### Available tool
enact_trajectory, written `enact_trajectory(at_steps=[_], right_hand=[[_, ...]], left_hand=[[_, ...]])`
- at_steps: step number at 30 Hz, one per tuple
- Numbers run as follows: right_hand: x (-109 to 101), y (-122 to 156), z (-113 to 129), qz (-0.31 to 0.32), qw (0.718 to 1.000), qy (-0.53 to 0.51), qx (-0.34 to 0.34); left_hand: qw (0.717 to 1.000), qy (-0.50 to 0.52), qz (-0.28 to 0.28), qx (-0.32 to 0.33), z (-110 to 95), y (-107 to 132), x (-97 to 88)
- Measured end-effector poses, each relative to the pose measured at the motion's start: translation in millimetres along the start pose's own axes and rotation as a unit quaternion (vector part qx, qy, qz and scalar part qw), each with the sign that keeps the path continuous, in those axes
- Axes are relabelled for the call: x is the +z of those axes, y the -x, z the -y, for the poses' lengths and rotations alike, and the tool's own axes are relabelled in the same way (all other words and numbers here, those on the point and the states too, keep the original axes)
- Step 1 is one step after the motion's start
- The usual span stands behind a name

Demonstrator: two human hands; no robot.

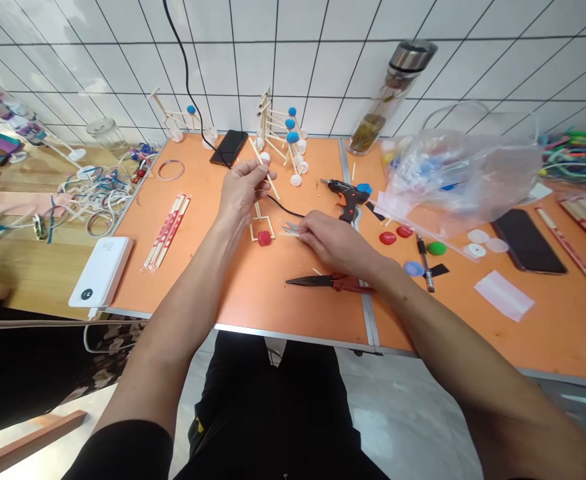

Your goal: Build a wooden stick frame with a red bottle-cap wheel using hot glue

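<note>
My left hand (245, 190) is raised over the table, thumb and fingers pinched on a thin wooden stick (271, 185). A white round cap (265, 157) shows at its fingertips. Below it lies a small rectangular stick frame (253, 230) with a red piece (264, 238) on its near side. My right hand (325, 241) rests low on the table, fingers closed beside small pale grey pieces (290, 228); whether it grips one is hidden. Needle-nose pliers (323, 281) with red handles lie just below that wrist. A black glue gun (347, 195) lies beyond it.
Stick models with blue and white caps (285, 137) stand by the tiled wall, near a phone (229, 147). Wrapped chopsticks (167, 230) and a power bank (101, 272) lie left. A bottle (387, 100), plastic bag (457, 167), marker (425, 263) and second phone (530, 240) are right.
</note>
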State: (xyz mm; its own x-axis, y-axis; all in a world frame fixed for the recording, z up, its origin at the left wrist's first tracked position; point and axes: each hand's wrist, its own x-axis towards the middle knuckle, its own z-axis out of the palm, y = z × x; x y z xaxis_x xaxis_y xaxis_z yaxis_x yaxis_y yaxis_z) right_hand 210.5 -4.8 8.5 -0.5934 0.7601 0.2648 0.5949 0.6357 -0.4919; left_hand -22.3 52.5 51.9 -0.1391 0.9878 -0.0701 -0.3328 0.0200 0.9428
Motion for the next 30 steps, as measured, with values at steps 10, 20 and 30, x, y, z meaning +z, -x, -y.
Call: enact_trajectory(at_steps=[10,20,30], right_hand=[[-1,-4,-3,-0.172,0.883,-0.395,0.186],[-4,-2,4,-0.14,0.853,-0.443,0.239],[-5,0,5,-0.112,0.861,-0.443,0.222]], left_hand=[[0.989,-0.052,0.125,-0.05,23,27,26.5],[0.986,-0.061,0.155,-0.02,37,25,28.6],[0.985,-0.092,0.148,-0.02,38,25,28.9]])
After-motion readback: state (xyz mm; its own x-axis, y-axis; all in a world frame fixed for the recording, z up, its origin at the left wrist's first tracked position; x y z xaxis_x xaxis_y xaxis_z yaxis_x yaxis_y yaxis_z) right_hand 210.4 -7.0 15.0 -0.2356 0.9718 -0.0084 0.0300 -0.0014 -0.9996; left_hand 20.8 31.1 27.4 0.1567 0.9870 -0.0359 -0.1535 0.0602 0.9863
